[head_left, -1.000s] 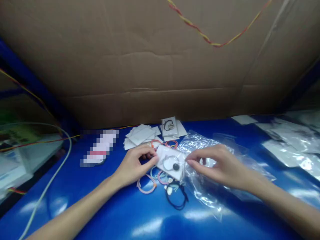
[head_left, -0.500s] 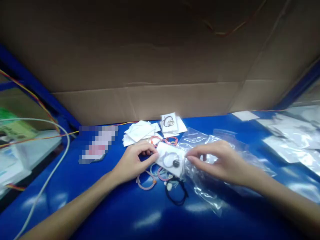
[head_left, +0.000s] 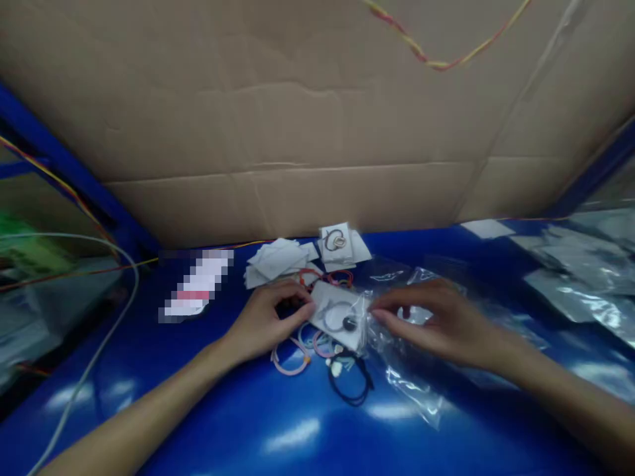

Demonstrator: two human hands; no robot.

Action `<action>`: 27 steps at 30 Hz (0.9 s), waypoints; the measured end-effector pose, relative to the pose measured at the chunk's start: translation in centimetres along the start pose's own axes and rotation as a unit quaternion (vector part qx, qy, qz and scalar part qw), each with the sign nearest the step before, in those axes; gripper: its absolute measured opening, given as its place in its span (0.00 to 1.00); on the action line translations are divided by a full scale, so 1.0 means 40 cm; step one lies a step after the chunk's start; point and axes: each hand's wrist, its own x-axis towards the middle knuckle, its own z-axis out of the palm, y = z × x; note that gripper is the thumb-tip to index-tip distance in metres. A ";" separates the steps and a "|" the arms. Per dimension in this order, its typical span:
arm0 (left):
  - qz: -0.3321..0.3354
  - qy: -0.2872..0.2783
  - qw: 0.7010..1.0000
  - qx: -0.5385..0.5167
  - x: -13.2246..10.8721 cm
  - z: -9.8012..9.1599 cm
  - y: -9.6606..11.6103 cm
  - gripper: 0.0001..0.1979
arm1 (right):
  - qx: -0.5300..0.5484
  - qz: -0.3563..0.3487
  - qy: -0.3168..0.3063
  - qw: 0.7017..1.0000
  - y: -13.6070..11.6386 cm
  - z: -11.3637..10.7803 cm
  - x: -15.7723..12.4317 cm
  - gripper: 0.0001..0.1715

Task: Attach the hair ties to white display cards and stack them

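Note:
My left hand (head_left: 265,320) pinches the left edge of a white card (head_left: 338,317) that carries a looped hair tie with a dark bead. My right hand (head_left: 436,320) pinches the mouth of a clear plastic bag (head_left: 411,383) right at the card's right edge. The card's right side lies at or just inside the bag's opening. Under the card, loose pink, light blue and black hair ties (head_left: 322,360) rest on the blue table (head_left: 223,423).
A heap of white cards (head_left: 282,261) and one card with a hair tie (head_left: 337,243) sit behind my hands. A cardboard wall (head_left: 317,132) backs the table. More clear bags (head_left: 575,277) lie at right. A grey cable (head_left: 106,337) curves at left.
The card with the hair tie has shifted slightly right toward the bag's mouth. Both hands keep their pinch. The view tilted down a little.

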 end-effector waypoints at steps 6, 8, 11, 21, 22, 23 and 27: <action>0.005 -0.003 1.000 -0.002 0.000 -0.002 0.001 0.08 | -0.005 -0.009 0.003 1.000 0.001 0.003 0.000 0.08; 0.004 -0.002 1.000 0.002 -0.001 -0.001 0.002 0.07 | -0.007 -0.008 0.006 1.000 0.001 0.004 0.001 0.09; 0.012 -0.002 1.000 0.008 -0.001 -0.001 0.002 0.08 | -0.006 -0.010 0.009 1.000 0.001 0.005 0.001 0.09; 0.028 -0.006 0.999 0.020 -0.004 -0.003 0.001 0.07 | -0.008 -0.011 0.000 1.000 0.001 0.005 -0.002 0.09; 0.031 -0.007 0.999 0.020 -0.004 -0.003 0.001 0.07 | -0.009 -0.014 -0.001 1.000 0.001 0.005 -0.002 0.09; 0.034 -0.008 0.999 0.019 -0.005 -0.003 0.000 0.07 | -0.007 -0.017 0.002 1.000 0.001 0.005 -0.003 0.09; 0.036 -0.015 0.999 0.022 -0.003 -0.004 -0.001 0.07 | -0.012 -0.016 0.007 1.000 -0.001 0.006 -0.003 0.08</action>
